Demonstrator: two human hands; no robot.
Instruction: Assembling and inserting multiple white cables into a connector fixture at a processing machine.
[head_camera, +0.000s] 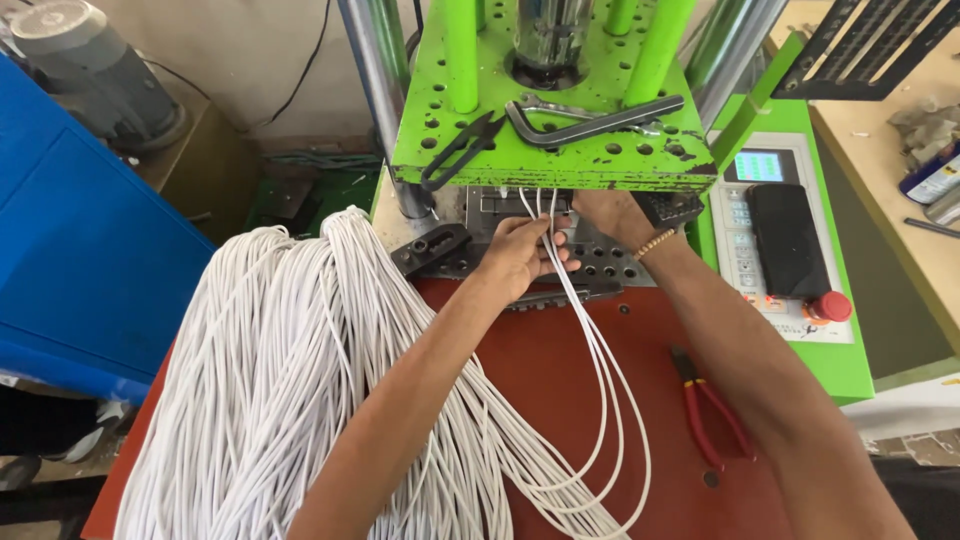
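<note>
A thick bundle of white cables (290, 390) lies over the red-brown table (560, 360) at the left. My left hand (520, 255) pinches a few white cable ends (548, 215) that run up under the green press plate (550, 150) into the metal mould (520, 205). My right hand (605, 212) reaches under the plate beside those cable ends; its fingers are mostly hidden, and a bead bracelet (655, 243) sits on its wrist. The held cables loop back down across the table (610, 400).
Red-handled pliers (705, 400) lie on the table at the right. On the green plate rest black snips (460, 150) and a large hex key (590, 122). A control panel (760, 215) with a black phone (788, 240) and red button (830, 305) stands right. A blue cabinet (80, 240) stands left.
</note>
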